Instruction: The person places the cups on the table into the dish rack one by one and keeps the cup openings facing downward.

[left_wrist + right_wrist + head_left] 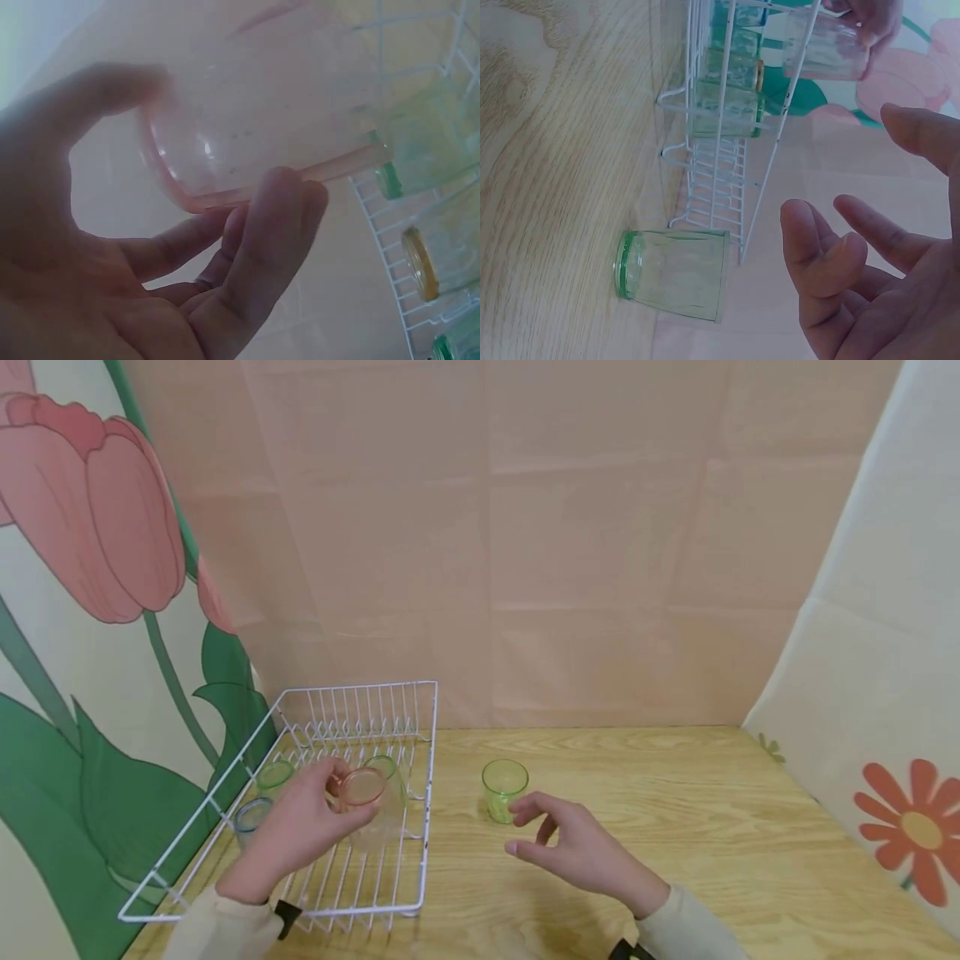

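My left hand grips a pink drinking glass above the white wire dish rack. In the left wrist view, thumb and fingers hold the pink glass near its end. On the wooden table right of the rack stands a light green glass. Just to its right hovers my right hand, fingers loosely bent and holding nothing. The right wrist view shows a gap between that hand and the green glass.
Inside the rack stand a green glass and a blue-rimmed glass at the left, with another green-rimmed glass behind the pink one. An amber-rimmed glass shows in the left wrist view. Cloth walls border the table.
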`<state>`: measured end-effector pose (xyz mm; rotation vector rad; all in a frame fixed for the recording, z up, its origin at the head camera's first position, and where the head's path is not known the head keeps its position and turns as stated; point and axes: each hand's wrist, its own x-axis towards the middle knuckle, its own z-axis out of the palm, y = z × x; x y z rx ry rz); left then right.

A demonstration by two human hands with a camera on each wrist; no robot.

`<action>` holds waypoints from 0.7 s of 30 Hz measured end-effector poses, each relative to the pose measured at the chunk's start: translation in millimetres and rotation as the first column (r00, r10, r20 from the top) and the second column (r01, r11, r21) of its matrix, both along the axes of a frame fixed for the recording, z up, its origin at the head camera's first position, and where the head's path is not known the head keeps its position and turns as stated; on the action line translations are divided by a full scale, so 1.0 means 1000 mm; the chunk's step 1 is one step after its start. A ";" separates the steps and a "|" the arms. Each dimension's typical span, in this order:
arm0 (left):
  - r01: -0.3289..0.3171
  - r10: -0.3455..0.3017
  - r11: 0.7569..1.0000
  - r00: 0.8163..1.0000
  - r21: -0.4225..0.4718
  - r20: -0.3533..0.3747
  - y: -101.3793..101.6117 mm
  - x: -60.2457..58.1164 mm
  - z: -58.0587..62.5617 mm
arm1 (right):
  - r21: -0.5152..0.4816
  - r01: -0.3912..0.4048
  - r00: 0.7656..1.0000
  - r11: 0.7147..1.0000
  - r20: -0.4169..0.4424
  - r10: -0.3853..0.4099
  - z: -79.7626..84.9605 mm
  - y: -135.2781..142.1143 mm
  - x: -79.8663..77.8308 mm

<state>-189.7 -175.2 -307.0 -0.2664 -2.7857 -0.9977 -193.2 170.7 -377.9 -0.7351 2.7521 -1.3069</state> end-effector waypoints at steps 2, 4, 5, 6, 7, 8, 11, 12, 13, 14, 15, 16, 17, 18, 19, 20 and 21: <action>0.001 0.000 1.000 1.000 -0.020 0.019 -0.004 -0.003 -0.002 | -0.001 0.000 1.000 1.000 -0.002 0.000 -0.001 0.000 0.000; -0.008 0.009 1.000 0.998 -0.023 0.063 -0.009 -0.005 -0.003 | -0.001 0.002 1.000 1.000 0.001 -0.002 -0.001 -0.001 0.000; -0.013 0.015 1.000 0.996 -0.023 0.088 -0.011 -0.005 -0.004 | 0.000 0.003 1.000 1.000 0.005 -0.003 -0.002 -0.001 0.000; -0.023 0.026 0.999 0.993 -0.029 0.114 -0.014 -0.006 -0.004 | 0.002 0.003 1.000 1.000 0.009 -0.003 -0.002 -0.001 0.000; -0.030 0.035 0.999 0.990 -0.039 0.135 -0.016 -0.006 -0.005 | 0.000 0.001 1.000 1.000 0.015 -0.001 -0.002 -0.001 0.000; -0.039 0.046 0.998 0.987 -0.050 0.156 -0.018 -0.006 -0.005 | 0.000 -0.001 1.000 1.000 0.020 0.001 -0.003 -0.001 0.000; -0.049 0.068 0.993 0.979 -0.103 0.193 -0.022 -0.006 -0.006 | 0.000 -0.009 1.000 1.000 0.024 0.009 -0.003 -0.001 0.000; -0.048 0.071 0.993 0.976 -0.112 0.204 -0.023 -0.007 -0.006 | 0.001 -0.012 1.000 1.000 0.023 0.012 -0.003 -0.001 0.000; -0.045 0.069 0.992 0.974 -0.116 0.216 -0.024 -0.008 -0.007 | 0.001 -0.013 1.000 1.000 0.022 0.013 -0.003 -0.001 0.000; -0.040 0.067 0.992 0.971 -0.119 0.228 -0.024 -0.009 -0.007 | 0.002 -0.013 1.000 1.000 0.018 0.013 -0.003 -0.001 0.000; -0.038 0.065 0.993 0.967 -0.116 0.245 -0.025 -0.010 -0.007 | 0.003 -0.012 1.000 1.000 0.015 0.012 -0.003 -0.001 0.000; -0.034 0.063 0.993 0.964 -0.114 0.260 -0.025 -0.011 -0.008 | 0.002 -0.012 1.000 1.000 0.013 0.012 -0.002 -0.001 0.000; -0.031 0.060 0.994 0.959 -0.109 0.275 -0.026 -0.012 -0.007 | 0.002 -0.011 1.000 1.000 0.011 0.011 -0.002 -0.001 0.000; -0.030 0.060 0.994 0.954 -0.106 0.292 -0.026 -0.013 -0.007 | 0.002 -0.010 1.000 1.000 0.010 0.010 -0.002 -0.002 0.000; -0.028 0.061 0.993 0.950 -0.111 0.305 -0.027 -0.014 -0.007 | 0.003 -0.010 1.000 1.000 0.009 0.010 -0.001 -0.002 0.000; -0.029 0.065 0.993 0.946 -0.118 0.316 -0.028 -0.015 -0.006 | 0.004 -0.010 1.000 1.000 0.010 0.010 -0.001 -0.002 0.000; -0.028 0.067 0.992 0.944 -0.125 0.324 -0.028 -0.015 -0.006 | 0.005 -0.011 1.000 1.000 0.013 0.011 -0.001 -0.002 0.000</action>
